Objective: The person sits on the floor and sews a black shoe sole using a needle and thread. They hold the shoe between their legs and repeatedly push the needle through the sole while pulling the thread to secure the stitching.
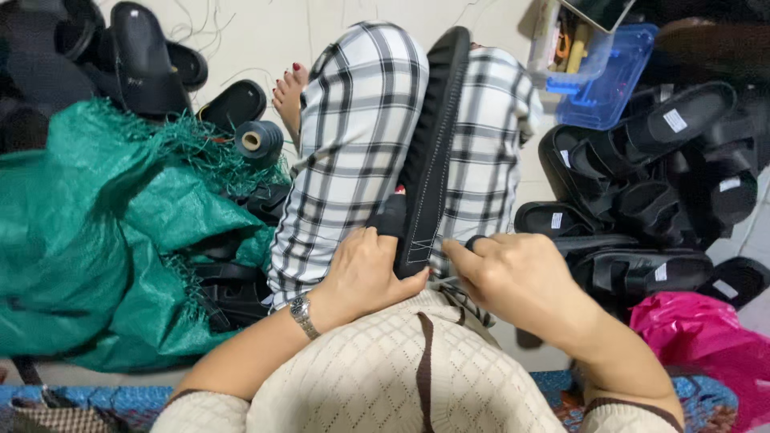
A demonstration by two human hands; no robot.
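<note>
Sole (433,136) of black ribbed rubber is propped on edge between the checked trouser legs (353,144), its long axis running from the lap away toward the floor. Its near end is gripped by the left hand (365,273), fingers curled round the edge, a watch (301,311) worn at the wrist. The right hand (513,277) is held clenched just beside that end; what it pinches cannot be made out. Black sandals (642,200) are piled at the right, a green sack (96,232) at the left.
</note>
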